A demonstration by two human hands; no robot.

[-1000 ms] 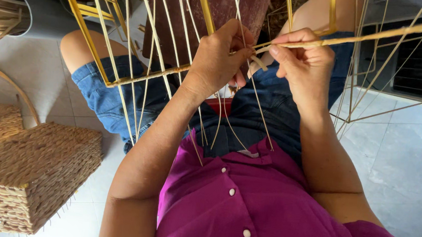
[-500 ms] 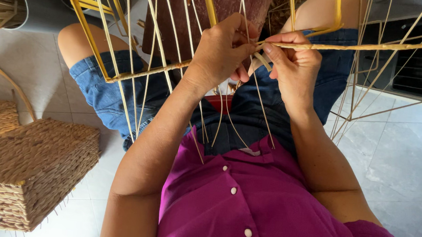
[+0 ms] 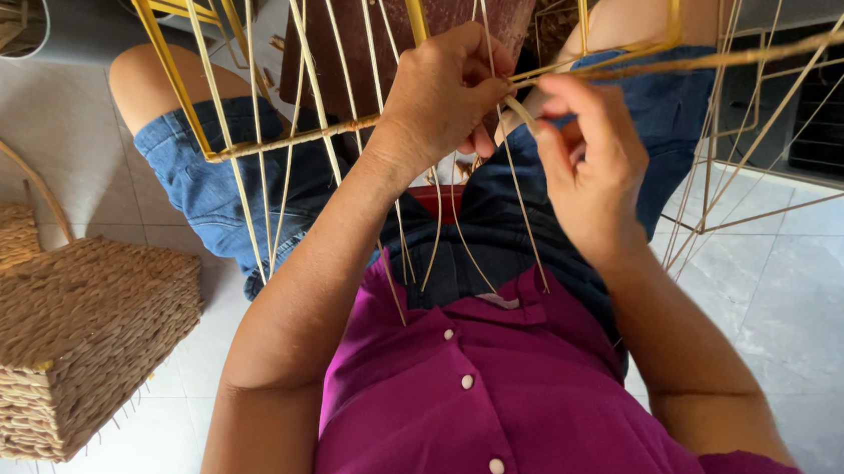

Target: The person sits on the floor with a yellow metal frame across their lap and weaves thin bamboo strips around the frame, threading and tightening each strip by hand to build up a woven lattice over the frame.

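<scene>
Left hand [image 3: 443,93] closed around thin pale cane strands [image 3: 422,237] at yellow slatted basket frame [image 3: 279,141], above lap. Right hand [image 3: 589,155] pinches flat tan weaving strip [image 3: 727,55], fingers curled. Finished woven brown rectangular basket [image 3: 52,348] on pale tiled floor [image 3: 819,298], well apart.

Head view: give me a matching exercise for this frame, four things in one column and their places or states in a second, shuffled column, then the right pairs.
Things:
1. left hand
2. right hand
3. woven basket
4. wire frame

Places or states:
A. on the tiled floor, at the left edge of the view
B. held up over the lap, thin strands hanging from it
C. fingers closed on the frame's bar and strands
D. pinching a flat strip beside the other hand

Pairs: 1-C, 2-D, 3-A, 4-B
</scene>
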